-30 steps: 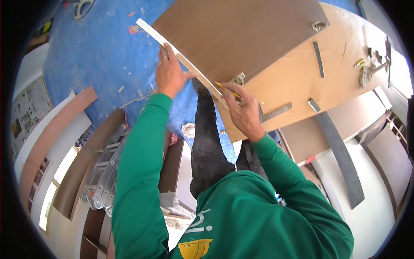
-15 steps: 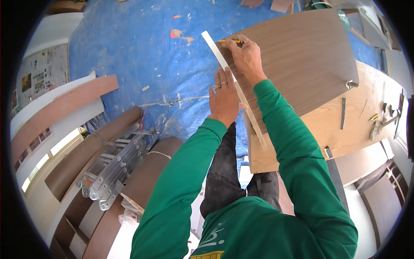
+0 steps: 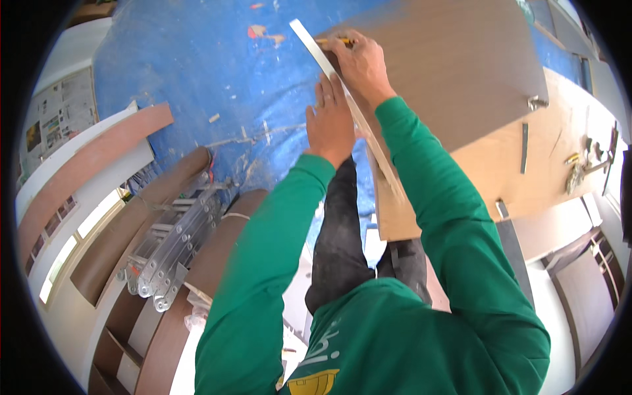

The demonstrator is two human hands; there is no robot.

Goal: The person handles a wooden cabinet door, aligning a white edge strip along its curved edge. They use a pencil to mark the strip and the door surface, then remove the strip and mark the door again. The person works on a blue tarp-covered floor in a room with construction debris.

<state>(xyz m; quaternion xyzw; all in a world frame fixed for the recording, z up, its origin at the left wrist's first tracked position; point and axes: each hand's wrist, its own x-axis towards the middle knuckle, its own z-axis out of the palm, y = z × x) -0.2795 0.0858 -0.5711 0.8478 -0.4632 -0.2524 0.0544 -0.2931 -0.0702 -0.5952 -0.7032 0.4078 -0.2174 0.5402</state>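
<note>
A brown wood-grain panel lies on a pale wooden board. Along the panel's left edge runs a long thin strip, pale on its visible face. My left hand lies against the strip from its left side, fingers stretched out and thumb apart. In my right hand is a yellow pencil, gripped between the fingers above the panel near the strip's far end. The pencil's tip is too small to tell whether it touches the panel.
Blue sheeting covers the floor. To the left lie a folded metal ladder and brown rolls. A metal hinge sits at the panel's right corner; several small tools rest on the pale board.
The whole view has shifted, so the hands, strip and panel appear higher and slightly further left. Both hands keep nearly the same places along the strip; the pencil is still held.
</note>
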